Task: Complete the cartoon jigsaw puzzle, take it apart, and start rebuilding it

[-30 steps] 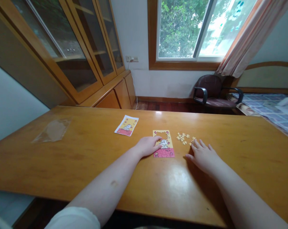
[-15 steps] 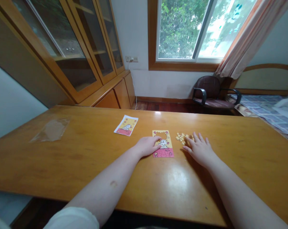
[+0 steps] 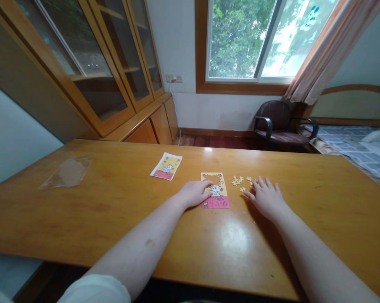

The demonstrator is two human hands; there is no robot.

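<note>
A partly filled jigsaw puzzle (image 3: 215, 202) lies flat on the table, pink below and yellow above, with a white cartoon animal in the middle. Its upper part has a gap where the bare table colour or backing shows. My left hand (image 3: 194, 194) rests at the puzzle's left edge, thumb and forefinger apart on its surface. To the right, several loose puzzle pieces (image 3: 237, 180) lie scattered. My right hand (image 3: 268, 200) is over the right side of these pieces, fingers spread, and hides some of them.
A picture card (image 3: 167, 166) with the same design lies behind and left of the puzzle. Farther left is a clear plastic bag (image 3: 70, 171) on the wooden table (image 3: 120, 206). Beyond the table stand an armchair (image 3: 275, 122) and a glass-fronted cabinet (image 3: 114, 71).
My right hand has shifted slightly right across the loose pieces, which are now spread farther apart. The left hand and the puzzle stay in place.
</note>
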